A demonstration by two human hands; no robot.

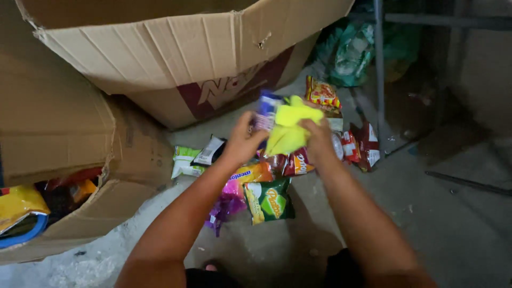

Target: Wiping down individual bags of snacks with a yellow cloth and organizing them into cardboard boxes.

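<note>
The left hand (242,141) pinches a blue snack packet (266,109) while the right hand (319,140) grips a bright yellow wrapper (290,125); both are held together above a scatter of snack packets on the concrete floor (453,213), just before a big cardboard box (176,53)
</note>
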